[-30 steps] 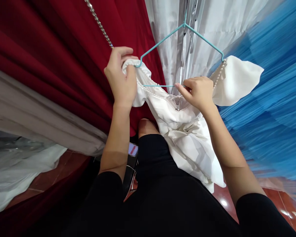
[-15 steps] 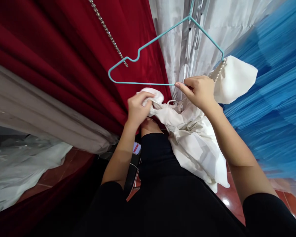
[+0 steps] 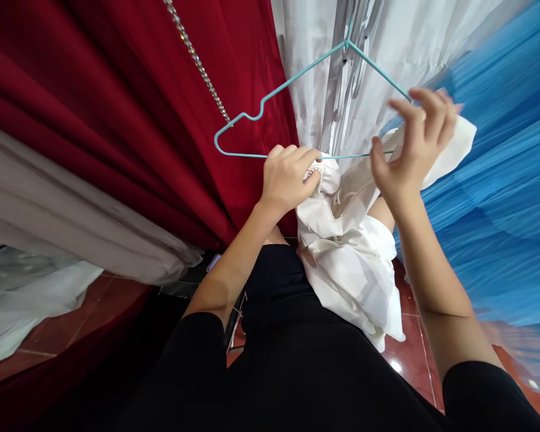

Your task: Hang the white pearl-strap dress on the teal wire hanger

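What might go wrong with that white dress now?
The dress might slip toward the floor if the left hand loosens: the right hand is spread open, and the hanger's left end has no sleeve on it. The pearls along the neckline could also snag or pull loose, as they sit close to the hanger's bottom bar.

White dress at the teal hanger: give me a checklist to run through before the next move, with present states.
1. Left hand gripping the white dress: ok, fingers closed on bunched fabric at the hanger's bottom bar.
2. Left end of the hanger bare of fabric: ok.
3. Right hand gripping the dress: not ok, fingers spread around the right sleeve.
4. Right end of the hanger bare of fabric: cannot tell, the right hand hides it.
5. Hook secure: cannot tell, its top is out of view.
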Tool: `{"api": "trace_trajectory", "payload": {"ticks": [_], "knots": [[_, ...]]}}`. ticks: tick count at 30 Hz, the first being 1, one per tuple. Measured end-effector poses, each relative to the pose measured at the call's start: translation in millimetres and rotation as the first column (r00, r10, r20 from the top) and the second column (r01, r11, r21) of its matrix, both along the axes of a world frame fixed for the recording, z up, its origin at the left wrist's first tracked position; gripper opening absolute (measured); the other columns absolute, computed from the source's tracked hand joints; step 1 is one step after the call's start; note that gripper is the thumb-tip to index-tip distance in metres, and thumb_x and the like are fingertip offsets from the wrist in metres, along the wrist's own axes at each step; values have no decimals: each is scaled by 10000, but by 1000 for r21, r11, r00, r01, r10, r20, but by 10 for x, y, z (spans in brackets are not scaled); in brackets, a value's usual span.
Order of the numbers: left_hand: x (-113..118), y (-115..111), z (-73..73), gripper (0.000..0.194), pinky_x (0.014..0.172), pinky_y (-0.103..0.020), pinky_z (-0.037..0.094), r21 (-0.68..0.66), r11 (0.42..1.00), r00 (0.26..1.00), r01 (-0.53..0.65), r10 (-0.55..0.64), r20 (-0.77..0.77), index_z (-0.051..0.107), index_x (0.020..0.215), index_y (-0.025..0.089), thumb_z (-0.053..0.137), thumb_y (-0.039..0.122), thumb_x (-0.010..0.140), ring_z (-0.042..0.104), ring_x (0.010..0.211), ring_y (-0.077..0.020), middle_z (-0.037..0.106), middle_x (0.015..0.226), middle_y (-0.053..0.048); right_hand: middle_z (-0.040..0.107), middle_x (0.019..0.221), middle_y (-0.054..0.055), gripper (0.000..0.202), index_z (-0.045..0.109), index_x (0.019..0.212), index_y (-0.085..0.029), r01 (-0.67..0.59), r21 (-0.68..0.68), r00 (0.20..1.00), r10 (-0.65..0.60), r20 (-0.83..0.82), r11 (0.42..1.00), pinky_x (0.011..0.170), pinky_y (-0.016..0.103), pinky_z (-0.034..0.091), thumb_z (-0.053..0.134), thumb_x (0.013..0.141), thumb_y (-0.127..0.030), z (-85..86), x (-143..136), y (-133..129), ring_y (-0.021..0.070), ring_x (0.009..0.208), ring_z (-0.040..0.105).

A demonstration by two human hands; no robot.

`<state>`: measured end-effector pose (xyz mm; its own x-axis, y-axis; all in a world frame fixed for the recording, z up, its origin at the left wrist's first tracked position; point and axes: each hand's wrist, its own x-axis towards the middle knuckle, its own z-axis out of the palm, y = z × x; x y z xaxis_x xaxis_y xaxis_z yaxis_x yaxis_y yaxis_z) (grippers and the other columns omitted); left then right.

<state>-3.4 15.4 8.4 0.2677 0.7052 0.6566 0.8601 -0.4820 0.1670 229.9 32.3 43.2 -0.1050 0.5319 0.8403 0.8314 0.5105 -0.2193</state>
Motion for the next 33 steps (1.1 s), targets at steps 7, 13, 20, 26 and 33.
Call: {"api": "trace_trajectory", "payload": {"ticks": [7, 13, 20, 26, 33], "knots": [[-108, 41, 51, 285, 1004, -559, 465, -45, 999, 1000, 21, -20, 15, 756, 1114, 233, 570, 197, 900, 648, 957, -325, 739, 962, -85, 777, 1060, 107, 363, 756, 1103, -207, -17, -81, 994, 8, -106, 997, 853, 412, 497, 471, 903, -106, 154, 548, 403, 270, 957, 709], [-246, -39, 153, 398, 1011, -531, 477, -83, 992, 995, 93, -95, -22, 750, 1175, 261, 575, 125, 844, 660, 939, -300, 736, 929, -57, 731, 770, 129, 247, 738, 769, -177, 164, -153, 944, -200, -263, 975, 633, 378, 401, 576, 925, -278, 105, 1069, 638, 207, 683, 630], [-218, -2, 134, 497, 1016, -518, 472, -112, 989, 990, 98, -108, -85, 692, 1318, 255, 571, 110, 858, 651, 1010, -313, 751, 1088, -75, 706, 790, 58, 191, 720, 874, -230, -176, -494, 905, 337, 258, 851, 621, 359, 424, 586, 877, -366, -297, 867, -26, 175, 672, 603], [-42, -34, 112, 461, 1044, -498, 467, -145, 982, 988, 123, -135, -73, 654, 1358, 233, 571, 141, 914, 639, 1059, -315, 727, 1129, -88, 690, 1202, 118, 338, 694, 1210, -250, -213, -219, 938, 262, 226, 952, 1002, 516, 449, 507, 975, -406, -146, 94, -92, 321, 1155, 617], [-153, -55, -36, 465, 1103, -512, 459, -20, 991, 991, 133, -133, 0, 649, 1372, 284, 565, 171, 929, 609, 1208, -311, 673, 1315, -91, 685, 891, 82, 306, 661, 943, -223, -44, -270, 978, 96, 184, 962, 997, 509, 389, 406, 1022, -373, -323, -232, 120, 287, 942, 599]]}}
